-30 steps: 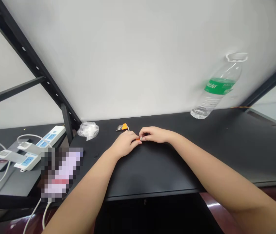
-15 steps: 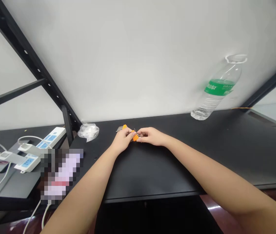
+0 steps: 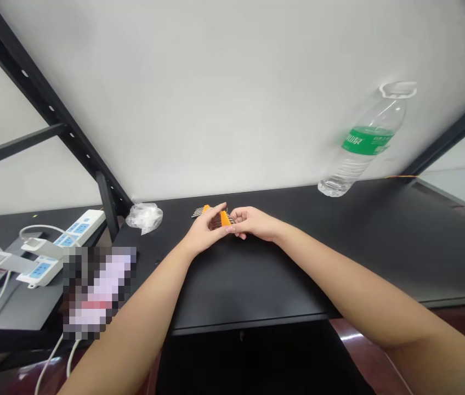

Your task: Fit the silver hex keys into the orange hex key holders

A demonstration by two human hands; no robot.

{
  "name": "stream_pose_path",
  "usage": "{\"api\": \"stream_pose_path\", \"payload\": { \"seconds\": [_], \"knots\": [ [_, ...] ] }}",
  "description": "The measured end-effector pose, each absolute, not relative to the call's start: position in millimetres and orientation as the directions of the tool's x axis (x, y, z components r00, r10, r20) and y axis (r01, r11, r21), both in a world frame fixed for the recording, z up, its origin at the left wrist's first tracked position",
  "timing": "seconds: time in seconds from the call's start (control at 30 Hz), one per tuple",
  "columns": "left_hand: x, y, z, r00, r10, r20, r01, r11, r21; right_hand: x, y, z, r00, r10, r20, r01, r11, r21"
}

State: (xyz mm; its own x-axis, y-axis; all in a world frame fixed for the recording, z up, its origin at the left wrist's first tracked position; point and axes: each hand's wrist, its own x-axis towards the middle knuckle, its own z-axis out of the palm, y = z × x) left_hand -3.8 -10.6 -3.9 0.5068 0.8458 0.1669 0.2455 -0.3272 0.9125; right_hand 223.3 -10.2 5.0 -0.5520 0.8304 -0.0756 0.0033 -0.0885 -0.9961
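Observation:
A set of thin metal rods in an orange plastic holder [image 3: 226,218], looking like a hex key set, lies low over the black tabletop between my hands. My left hand [image 3: 200,236] grips it from the left, thumb along the near side and fingers across the far side. Rod ends stick out at its left, beyond a second orange piece [image 3: 206,208]. At the right end, my right hand [image 3: 253,222] has its fingers curled against the rods. Whether a single rod is pinched there is hidden.
A crumpled clear plastic bag [image 3: 145,218] lies left on the black tabletop [image 3: 249,285]. A large water bottle [image 3: 362,140] leans at the wall. Further left are a white power strip [image 3: 84,230] with plugs and cables, a blurred-out phone-like thing [image 3: 105,291] and the black shelf frame [image 3: 63,120].
My left hand has spread its thumb and fingers wider around the holder, showing more of it. The fingers of my right hand have curled more. The view has shifted slightly.

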Motion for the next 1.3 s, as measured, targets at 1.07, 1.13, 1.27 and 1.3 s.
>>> {"api": "stream_pose_path", "payload": {
  "seconds": [1.07, 1.13, 1.27, 1.3],
  "knots": [
    [1.6, -24.5, 13.0, 0.586, 0.78, 0.218, 0.563, -0.586, 0.583, 221.8, -22.2, 24.1, -0.545, 0.802, 0.244, 0.54, 0.558, -0.63],
    [1.3, -24.7, 14.9, 0.576, 0.786, 0.225, 0.57, -0.583, 0.579, 220.8, -21.7, 21.8, -0.515, 0.83, 0.214, 0.532, 0.505, -0.679],
    [1.7, -25.4, 16.7, 0.589, 0.765, 0.26, 0.54, -0.612, 0.578, 214.0, -22.4, 14.5, -0.459, 0.884, 0.088, 0.43, 0.308, -0.849],
    [2.1, -25.6, 16.7, 0.593, 0.759, 0.268, 0.536, -0.621, 0.572, 211.2, -22.8, 12.5, -0.433, 0.899, 0.061, 0.419, 0.261, -0.87]
  ]
}}
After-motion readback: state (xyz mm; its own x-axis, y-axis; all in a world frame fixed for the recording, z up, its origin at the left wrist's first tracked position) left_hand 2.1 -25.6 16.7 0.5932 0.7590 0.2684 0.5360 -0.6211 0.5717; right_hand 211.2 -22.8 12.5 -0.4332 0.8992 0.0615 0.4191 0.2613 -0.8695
